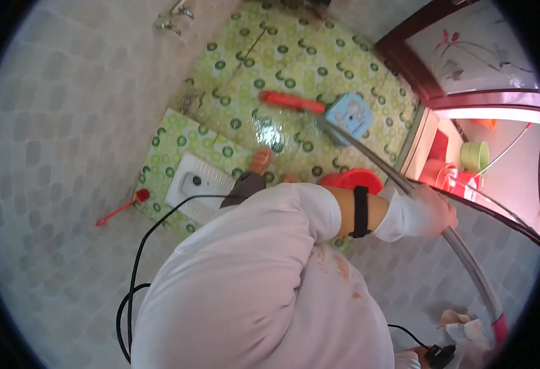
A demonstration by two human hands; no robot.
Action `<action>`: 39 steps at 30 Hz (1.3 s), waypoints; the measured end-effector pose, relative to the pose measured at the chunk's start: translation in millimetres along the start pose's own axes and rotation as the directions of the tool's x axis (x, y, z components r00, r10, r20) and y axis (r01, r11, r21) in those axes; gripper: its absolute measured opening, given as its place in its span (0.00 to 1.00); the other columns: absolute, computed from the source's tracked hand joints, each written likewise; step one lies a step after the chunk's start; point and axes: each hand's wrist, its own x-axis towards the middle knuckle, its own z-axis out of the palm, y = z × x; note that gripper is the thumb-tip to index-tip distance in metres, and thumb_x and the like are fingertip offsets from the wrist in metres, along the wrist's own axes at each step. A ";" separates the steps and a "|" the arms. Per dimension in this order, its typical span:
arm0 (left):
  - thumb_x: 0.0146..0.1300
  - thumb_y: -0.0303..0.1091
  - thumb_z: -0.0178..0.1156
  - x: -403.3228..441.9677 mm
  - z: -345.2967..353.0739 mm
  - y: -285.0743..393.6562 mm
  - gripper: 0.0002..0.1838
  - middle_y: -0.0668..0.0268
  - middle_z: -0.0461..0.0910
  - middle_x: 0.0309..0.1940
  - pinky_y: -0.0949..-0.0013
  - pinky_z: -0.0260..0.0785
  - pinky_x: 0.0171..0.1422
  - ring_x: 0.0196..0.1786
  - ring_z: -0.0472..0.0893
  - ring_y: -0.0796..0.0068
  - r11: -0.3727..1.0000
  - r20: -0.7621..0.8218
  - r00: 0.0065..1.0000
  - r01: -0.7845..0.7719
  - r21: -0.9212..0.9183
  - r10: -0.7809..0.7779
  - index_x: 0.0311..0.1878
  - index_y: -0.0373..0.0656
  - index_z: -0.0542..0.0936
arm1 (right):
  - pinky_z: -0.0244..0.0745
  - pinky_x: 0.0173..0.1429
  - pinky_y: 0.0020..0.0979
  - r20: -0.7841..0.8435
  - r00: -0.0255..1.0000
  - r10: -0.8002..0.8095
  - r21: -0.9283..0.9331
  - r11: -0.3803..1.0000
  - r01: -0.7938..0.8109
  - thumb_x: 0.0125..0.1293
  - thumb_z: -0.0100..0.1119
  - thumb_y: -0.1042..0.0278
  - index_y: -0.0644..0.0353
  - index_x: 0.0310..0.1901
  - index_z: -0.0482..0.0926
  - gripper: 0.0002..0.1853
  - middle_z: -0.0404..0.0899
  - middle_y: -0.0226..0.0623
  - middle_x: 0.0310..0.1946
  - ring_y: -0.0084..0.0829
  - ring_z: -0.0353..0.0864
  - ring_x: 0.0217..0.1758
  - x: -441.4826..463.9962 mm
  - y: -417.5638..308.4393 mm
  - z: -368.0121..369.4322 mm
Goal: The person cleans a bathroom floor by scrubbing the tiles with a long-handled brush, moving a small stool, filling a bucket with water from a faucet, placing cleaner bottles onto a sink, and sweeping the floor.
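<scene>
My left hand [435,212], with white covering around the wrist and a black band on the forearm, is closed around a long grey pole [374,157]. The pole runs from a pink end [499,329] at lower right down toward the floor. Near its far end a red bar-shaped head [291,101], blurred, lies over the wet green patterned floor [239,92]. Beside it is a light-blue stool [351,117] with a cartoon picture. At the lower right edge, my right hand [464,326] shows partly in whitish covering near the pink end; its grip is unclear.
A white squat toilet [199,184] is set in a raised tiled step. A red brush [122,208] leans at left. A red basin [359,180] is beyond my forearm. Taps [171,26] are on the wall. Through the doorway are a green bucket [474,155] and red containers. Black cables hang nearby.
</scene>
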 end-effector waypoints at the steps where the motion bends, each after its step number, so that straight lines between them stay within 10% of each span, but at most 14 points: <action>1: 0.59 0.43 0.55 -3.8 4.7 6.7 0.14 0.62 0.79 0.35 0.50 0.71 0.36 0.39 0.81 0.59 0.996 0.084 0.996 -0.029 0.086 0.022 0.46 0.49 0.75 | 0.70 0.31 0.44 0.016 0.998 0.053 -0.048 0.998 -0.052 0.66 0.43 0.48 0.59 0.33 0.72 0.21 0.73 0.39 0.23 0.37 0.75 0.29 -12.9 5.2 1.0; 13: 0.53 0.39 0.58 -10.3 -4.5 39.9 0.24 0.59 0.81 0.37 0.47 0.70 0.38 0.39 0.82 0.55 0.994 0.416 0.903 -0.099 -0.041 0.107 0.51 0.35 0.73 | 0.68 0.39 0.43 0.128 0.857 0.498 -0.290 0.846 -0.448 0.68 0.39 0.51 0.58 0.30 0.70 0.19 0.70 0.38 0.23 0.35 0.73 0.29 -170.0 52.5 0.3; 19: 0.49 0.45 0.60 -20.4 5.4 42.8 0.15 0.63 0.82 0.28 0.54 0.72 0.40 0.37 0.82 0.60 0.982 0.383 0.912 -0.082 -0.172 0.143 0.36 0.46 0.82 | 0.67 0.43 0.42 0.184 0.820 0.542 -0.269 0.830 -0.489 0.69 0.38 0.53 0.57 0.28 0.68 0.19 0.69 0.38 0.23 0.35 0.72 0.29 -199.0 62.0 6.1; 34: 0.46 0.36 0.61 -15.9 -3.4 -17.3 0.06 0.59 0.80 0.25 0.55 0.73 0.34 0.33 0.82 0.58 0.999 0.177 0.984 0.024 0.030 -0.029 0.28 0.48 0.83 | 0.65 0.53 0.41 0.025 0.958 0.286 -0.294 0.918 -0.266 0.72 0.33 0.57 0.56 0.24 0.65 0.20 0.67 0.36 0.22 0.33 0.70 0.30 -78.4 -14.4 -82.5; 39: 0.41 0.40 0.66 31.1 -30.7 -97.1 0.09 0.61 0.79 0.26 0.56 0.72 0.36 0.34 0.80 0.55 0.970 -0.153 0.982 0.141 0.196 -0.112 0.26 0.49 0.81 | 0.66 0.52 0.40 0.140 0.909 0.393 -0.195 0.911 -0.364 0.71 0.36 0.60 0.57 0.23 0.66 0.19 0.68 0.37 0.22 0.34 0.71 0.31 -93.7 25.5 -53.8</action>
